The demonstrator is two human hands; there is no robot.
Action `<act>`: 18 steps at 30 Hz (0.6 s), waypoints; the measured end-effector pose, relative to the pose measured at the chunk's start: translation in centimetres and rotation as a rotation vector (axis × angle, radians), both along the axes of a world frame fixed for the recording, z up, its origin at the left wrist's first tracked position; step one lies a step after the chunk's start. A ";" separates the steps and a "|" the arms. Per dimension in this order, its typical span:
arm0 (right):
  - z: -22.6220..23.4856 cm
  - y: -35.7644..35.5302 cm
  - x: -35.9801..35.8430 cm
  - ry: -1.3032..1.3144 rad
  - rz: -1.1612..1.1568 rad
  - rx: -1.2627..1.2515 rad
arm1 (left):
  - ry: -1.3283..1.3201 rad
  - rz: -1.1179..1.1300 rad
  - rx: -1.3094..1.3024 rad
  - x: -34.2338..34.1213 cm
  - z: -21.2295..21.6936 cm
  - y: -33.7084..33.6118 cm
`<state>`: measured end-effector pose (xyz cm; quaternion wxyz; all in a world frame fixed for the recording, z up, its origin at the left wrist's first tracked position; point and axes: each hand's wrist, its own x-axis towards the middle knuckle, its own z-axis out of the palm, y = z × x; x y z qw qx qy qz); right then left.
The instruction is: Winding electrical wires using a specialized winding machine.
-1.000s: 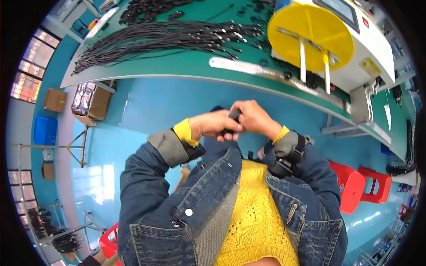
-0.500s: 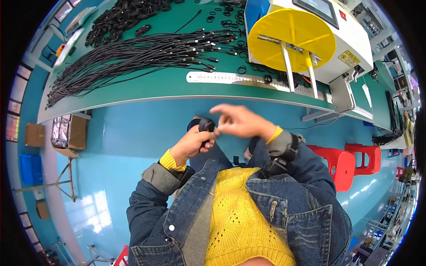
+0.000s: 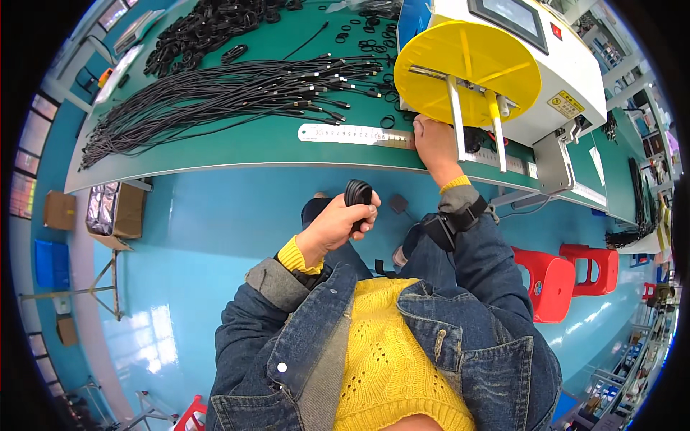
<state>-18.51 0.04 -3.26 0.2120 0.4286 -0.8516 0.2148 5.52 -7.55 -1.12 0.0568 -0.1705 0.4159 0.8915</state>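
Left hand clamped on coiled black cable; right hand at bench edge by yellow reel (grip unclear). Advise: keep coil tight, feed straight.

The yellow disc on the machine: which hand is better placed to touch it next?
Probably the right hand: it rests on the bench edge just below the yellow disc. The left hand is lower, holding a coiled black cable.

The hands have split: right hand now up at the desk edge, left hand alone gripping the coiled black cable
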 end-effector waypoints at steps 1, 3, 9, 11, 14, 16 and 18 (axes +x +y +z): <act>-0.3 0.3 -0.1 -0.004 0.001 -0.003 | -0.004 0.001 -0.003 -0.3 0.0 0.0; 0.0 0.9 1.1 0.019 0.175 -0.237 | 0.040 0.062 -0.008 -0.5 0.2 -0.3; 1.8 1.9 1.0 -0.180 0.164 -0.297 | 0.098 0.165 -0.038 -4.4 0.3 -0.9; 2.0 2.1 1.9 -0.059 0.127 -0.236 | 0.103 0.204 -0.068 -5.3 0.4 -1.1; 1.9 2.8 2.3 0.015 0.114 -0.247 | 0.107 0.222 -0.103 -6.2 0.6 -0.8; 1.8 3.1 2.3 0.049 0.138 -0.327 | 0.116 0.231 -0.140 -6.7 0.8 -0.6; 1.9 3.2 2.4 -0.038 0.162 -0.365 | 0.122 0.259 -0.169 -7.0 0.9 -0.1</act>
